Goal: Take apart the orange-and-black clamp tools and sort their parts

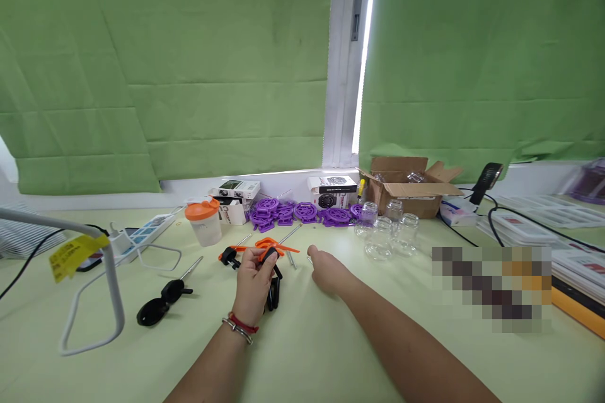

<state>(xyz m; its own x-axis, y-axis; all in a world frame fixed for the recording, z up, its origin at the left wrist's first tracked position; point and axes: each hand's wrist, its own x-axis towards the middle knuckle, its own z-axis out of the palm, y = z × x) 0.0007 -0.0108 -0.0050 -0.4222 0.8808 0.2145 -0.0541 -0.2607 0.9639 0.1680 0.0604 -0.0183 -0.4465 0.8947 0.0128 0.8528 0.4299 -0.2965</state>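
My left hand (254, 283) is closed around a black plastic part (270, 254), its thumb and fingertips pressed on it. More black plastic pieces (273, 295) show just beside and below those fingers. Bright orange plastic parts (274, 244) lie right behind the left hand, and a black knob (229, 257) sits to its left. Off to the right, my right hand (328, 272) is low over the table with thumb and fingers pinched together. A tiny pale glint shows at its fingertips, too small to name. Thin metal rods (292, 259) lie between the two hands.
Purple plastic parts (305, 212) line the back, before white boxes (333, 191). Glass jars (379, 240) and a cardboard box (406, 189) stand right. Leftward are an orange-lidded cup (204, 227), a black crank-like part (172, 292), a power strip (150, 233) and a lamp frame (113, 289).
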